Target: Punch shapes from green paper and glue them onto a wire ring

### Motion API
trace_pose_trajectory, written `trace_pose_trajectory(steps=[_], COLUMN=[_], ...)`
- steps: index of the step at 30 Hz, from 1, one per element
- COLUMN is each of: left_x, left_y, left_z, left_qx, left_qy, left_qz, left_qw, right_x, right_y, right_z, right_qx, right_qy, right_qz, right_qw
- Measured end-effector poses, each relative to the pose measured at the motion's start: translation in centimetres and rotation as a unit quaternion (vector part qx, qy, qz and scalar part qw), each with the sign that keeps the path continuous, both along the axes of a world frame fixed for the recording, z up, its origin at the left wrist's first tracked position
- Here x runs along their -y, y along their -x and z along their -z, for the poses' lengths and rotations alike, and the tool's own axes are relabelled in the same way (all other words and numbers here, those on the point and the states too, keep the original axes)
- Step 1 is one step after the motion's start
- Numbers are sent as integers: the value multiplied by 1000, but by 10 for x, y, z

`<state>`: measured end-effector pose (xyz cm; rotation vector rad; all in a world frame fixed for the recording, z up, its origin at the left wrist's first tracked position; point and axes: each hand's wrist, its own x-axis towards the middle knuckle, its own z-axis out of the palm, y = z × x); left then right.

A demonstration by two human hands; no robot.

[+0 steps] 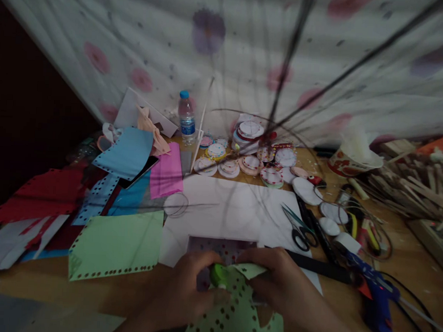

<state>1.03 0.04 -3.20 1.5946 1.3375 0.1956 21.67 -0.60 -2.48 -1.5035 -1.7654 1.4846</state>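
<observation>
At the near edge of the table, my left hand is closed around a small lime-green craft punch. My right hand pinches a light green sheet covered in small punched holes, whose edge runs up to the punch. The lower part of the sheet hangs toward me. Just beyond my hands, an open-topped box-like tray with coloured dots in it is partly hidden by them. Another light green sheet with holes along its edges lies to the left.
White paper covers the middle. Scissors and a blue glue gun with its cord lie right. Stacked small discs and a water bottle stand behind. Coloured sheets pile left; wooden sticks lie far right.
</observation>
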Motion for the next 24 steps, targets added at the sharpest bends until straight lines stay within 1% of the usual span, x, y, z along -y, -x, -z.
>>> trace_pose_trajectory(steps=[4,10,13,16,18,21,22,24], left_x=[-2,-3,-3,-1,0,2,1,1], left_y=[-2,-4,-5,-6,-9,-12,-13,-14], left_z=[2,6,5,6,8,10,10,10], left_qx=[2,22,26,30,38,46,47,48], left_qy=[-4,-31,-43,-62,-80,-105,-112,-125], left_qz=[-2,4,11,20,26,38,41,43], left_qw=[1000,999,999,997,996,993,992,990], right_x=[-2,-2,-4,-9,-11,-13,-13,-11], right_y=[0,-1,-3,-7,-7,-3,0,4], right_z=[3,7,3,-3,-5,-3,0,4], right_qx=[1,13,29,73,89,67,55,37], right_qy=[-22,-33,-62,-94,-103,-91,-83,-78], right_qz=[-1,2,-8,-15,-49,-125,-139,-138], right_qw=[1000,999,998,993,990,986,985,987])
